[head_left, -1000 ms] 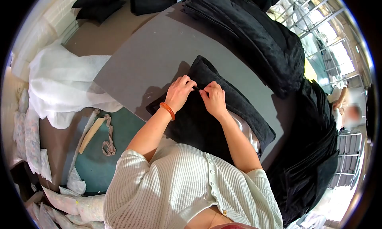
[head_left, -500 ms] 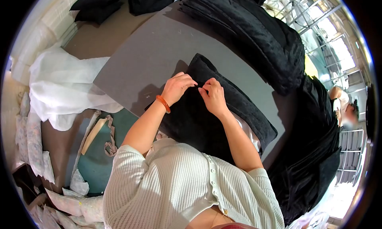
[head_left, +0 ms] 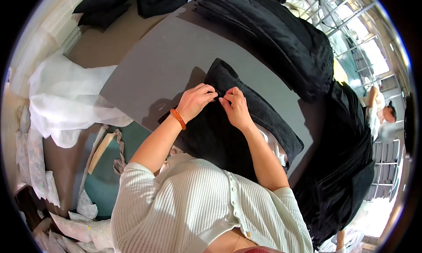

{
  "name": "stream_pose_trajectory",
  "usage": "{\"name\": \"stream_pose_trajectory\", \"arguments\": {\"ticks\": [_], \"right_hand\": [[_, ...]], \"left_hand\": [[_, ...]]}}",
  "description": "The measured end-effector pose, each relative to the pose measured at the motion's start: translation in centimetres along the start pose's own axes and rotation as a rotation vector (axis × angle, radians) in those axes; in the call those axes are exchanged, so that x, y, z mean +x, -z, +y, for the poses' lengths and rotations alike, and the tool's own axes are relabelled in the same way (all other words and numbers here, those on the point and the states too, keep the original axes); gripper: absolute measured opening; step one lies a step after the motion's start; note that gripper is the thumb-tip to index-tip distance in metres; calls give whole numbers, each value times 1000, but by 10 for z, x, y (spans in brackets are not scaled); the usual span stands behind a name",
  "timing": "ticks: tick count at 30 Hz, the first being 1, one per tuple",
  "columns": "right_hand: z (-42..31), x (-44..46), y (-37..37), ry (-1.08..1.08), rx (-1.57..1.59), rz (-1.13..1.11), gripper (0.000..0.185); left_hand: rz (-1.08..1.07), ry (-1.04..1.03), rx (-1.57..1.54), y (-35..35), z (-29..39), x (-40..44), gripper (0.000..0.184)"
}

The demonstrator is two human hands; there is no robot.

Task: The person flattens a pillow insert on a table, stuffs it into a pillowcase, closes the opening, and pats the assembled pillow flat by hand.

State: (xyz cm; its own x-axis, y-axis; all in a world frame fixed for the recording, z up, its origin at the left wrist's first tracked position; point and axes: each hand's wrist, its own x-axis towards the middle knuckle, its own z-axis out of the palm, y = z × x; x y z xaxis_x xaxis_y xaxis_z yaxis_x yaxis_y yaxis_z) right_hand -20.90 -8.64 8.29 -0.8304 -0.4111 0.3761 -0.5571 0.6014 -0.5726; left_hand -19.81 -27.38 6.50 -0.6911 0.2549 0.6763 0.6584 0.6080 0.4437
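A black plush cushion cover (head_left: pixel 274 121) lies on the grey table in front of my body, with white material (head_left: pixel 273 148) showing in a gap along its right side. My left hand (head_left: pixel 197 102), an orange bangle on its wrist, is closed in a pinch at the cover's edge. Just to the right, my right hand (head_left: pixel 236 107) also pinches the black fabric with thumb and fingers. The fingertips of both hands face each other a short way apart. Whether a zip or a seam lies between them is too dark to tell.
Beyond the grey table top (head_left: pixel 162 55) lies a stack of black fabric (head_left: pixel 268 37). More black cloth (head_left: pixel 334 174) hangs in folds at the right. White cloth (head_left: pixel 66 99) drapes at the left. A person (head_left: pixel 380 110) is at the far right near metal racks (head_left: pixel 387 169).
Both hands stay pinched at nearly the same spot on the black cover, the left fingers slightly lower. The view has shifted a little. The person at far right has changed posture.
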Motion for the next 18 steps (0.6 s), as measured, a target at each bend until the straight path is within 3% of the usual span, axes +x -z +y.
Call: {"name": "stream_pose_trajectory", "arguments": {"ticks": [5,10,18], "right_hand": [[-1,-1,-4,-26,-17,-62,16],[-11,-22,31,-90,-305,-97,12],[-8,-141,120,-349,-464,129,8]], "left_hand": [[-102,-54,27,-3,-13,-3,12],[-83,2,132,2,-26,-7,7],[-73,32,101,-3,-18,0,8]]}}
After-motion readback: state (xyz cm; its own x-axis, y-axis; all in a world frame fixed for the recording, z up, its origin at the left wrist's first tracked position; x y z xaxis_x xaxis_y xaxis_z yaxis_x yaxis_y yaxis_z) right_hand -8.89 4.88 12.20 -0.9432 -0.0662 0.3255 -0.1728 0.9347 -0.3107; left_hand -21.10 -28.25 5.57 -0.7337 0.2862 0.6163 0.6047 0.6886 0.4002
